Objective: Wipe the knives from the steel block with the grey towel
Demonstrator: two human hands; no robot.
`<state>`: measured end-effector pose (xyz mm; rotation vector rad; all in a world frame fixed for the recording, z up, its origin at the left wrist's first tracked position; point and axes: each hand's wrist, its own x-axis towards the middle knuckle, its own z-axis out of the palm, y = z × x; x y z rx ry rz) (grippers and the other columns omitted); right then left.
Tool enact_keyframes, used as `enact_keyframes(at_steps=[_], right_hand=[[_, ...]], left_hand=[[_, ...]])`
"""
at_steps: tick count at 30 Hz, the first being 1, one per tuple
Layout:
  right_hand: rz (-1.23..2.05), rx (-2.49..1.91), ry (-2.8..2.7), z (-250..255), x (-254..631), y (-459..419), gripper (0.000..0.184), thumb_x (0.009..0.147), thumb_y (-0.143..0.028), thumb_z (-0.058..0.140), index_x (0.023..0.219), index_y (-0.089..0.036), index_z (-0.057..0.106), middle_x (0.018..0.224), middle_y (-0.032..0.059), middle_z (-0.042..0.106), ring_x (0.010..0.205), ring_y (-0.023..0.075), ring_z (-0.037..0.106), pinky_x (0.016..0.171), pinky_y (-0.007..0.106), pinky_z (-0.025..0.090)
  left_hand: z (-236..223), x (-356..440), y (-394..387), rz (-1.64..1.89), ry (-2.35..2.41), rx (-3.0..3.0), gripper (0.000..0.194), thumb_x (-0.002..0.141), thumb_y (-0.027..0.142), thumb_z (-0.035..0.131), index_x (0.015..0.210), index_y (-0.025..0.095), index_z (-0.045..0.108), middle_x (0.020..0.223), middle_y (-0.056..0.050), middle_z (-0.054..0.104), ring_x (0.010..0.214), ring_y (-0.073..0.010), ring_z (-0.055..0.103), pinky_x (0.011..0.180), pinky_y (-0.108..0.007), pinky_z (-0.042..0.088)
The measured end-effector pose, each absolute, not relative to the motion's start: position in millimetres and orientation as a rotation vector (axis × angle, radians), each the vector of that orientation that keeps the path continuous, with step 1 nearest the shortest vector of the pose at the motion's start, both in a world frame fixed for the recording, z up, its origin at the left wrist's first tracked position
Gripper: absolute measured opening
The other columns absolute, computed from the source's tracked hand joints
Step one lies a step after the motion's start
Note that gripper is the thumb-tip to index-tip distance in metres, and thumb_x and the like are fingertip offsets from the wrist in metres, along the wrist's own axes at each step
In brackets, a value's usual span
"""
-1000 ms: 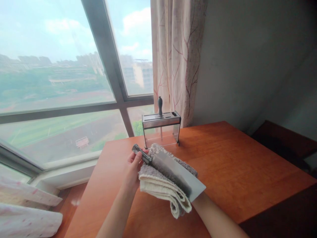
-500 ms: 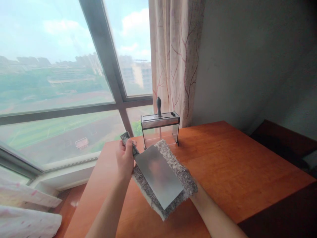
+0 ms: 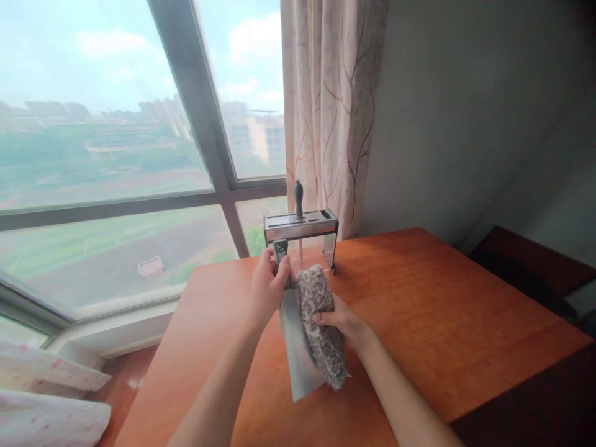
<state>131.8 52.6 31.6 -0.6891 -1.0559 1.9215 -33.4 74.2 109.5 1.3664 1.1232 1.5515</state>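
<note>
My left hand (image 3: 267, 288) is closed round the dark handle of a broad steel cleaver (image 3: 298, 344), whose blade points down toward me, edge-on above the table. My right hand (image 3: 342, 320) grips a grey speckled towel (image 3: 321, 323) and presses it against the right side of the blade. Both hands hover over the near middle of the wooden table (image 3: 419, 310). Just beyond them stands a metal and clear knife holder (image 3: 302, 233) with one dark-handled tool (image 3: 298, 197) upright in a slot.
A large window (image 3: 116, 155) fills the left, with a patterned curtain (image 3: 333, 105) hanging behind the knife holder. A grey wall runs on the right. Light fabric (image 3: 51, 403) lies at the lower left, beside the table.
The cleaver has swung from lying flat on the towel to blade-down, edge-on. The towel, which lay spread under the blade, is now bunched against its right side. Both hands shifted toward the knife holder.
</note>
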Motion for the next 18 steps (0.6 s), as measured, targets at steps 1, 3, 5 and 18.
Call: enact_keyframes(at_steps=[1, 3, 5, 18], right_hand=[[1.887, -0.69, -1.068, 35, 130, 54, 0.045, 0.055, -0.025, 0.082, 0.095, -0.016, 0.063, 0.08, 0.0018, 0.065, 0.066, 0.0151, 0.058, 0.061, 0.026, 0.045], [1.83, -0.706, -1.058, 39, 127, 55, 0.041, 0.057, -0.025, 0.081, 0.093, -0.017, 0.063, 0.079, 0.001, 0.065, 0.066, 0.0146, 0.058, 0.061, 0.026, 0.045], [1.816, -0.724, -1.055, 42, 126, 55, 0.041, 0.058, -0.027, 0.081, 0.093, -0.017, 0.063, 0.079, 0.0013, 0.065, 0.066, 0.0148, 0.058, 0.061, 0.026, 0.046], [2.024, -0.666, -1.291, 31, 130, 43, 0.052, 0.052, -0.025, 0.085, 0.098, -0.016, 0.062, 0.085, 0.0023, 0.067, 0.073, 0.0164, 0.06, 0.066, 0.028, 0.047]], left_hand=[[111, -30, 74, 1.551, 1.099, 1.356, 0.019, 0.079, 0.034, 0.062, 0.088, 0.022, 0.051, 0.052, 0.004, 0.055, 0.047, -0.0121, 0.05, 0.048, -0.021, 0.036], [112, -26, 74, 1.584, 1.073, 1.313, 0.019, 0.079, 0.035, 0.063, 0.086, 0.021, 0.052, 0.052, 0.004, 0.055, 0.048, -0.0121, 0.05, 0.05, -0.021, 0.036], [112, -28, 75, 1.619, 1.077, 1.313, 0.02, 0.08, 0.037, 0.062, 0.087, 0.021, 0.052, 0.054, 0.004, 0.055, 0.049, -0.0121, 0.05, 0.05, -0.021, 0.036], [122, -74, 86, 2.025, 1.303, 1.253, 0.024, 0.085, 0.043, 0.052, 0.085, 0.019, 0.049, 0.057, 0.003, 0.057, 0.049, -0.0103, 0.05, 0.05, -0.02, 0.037]])
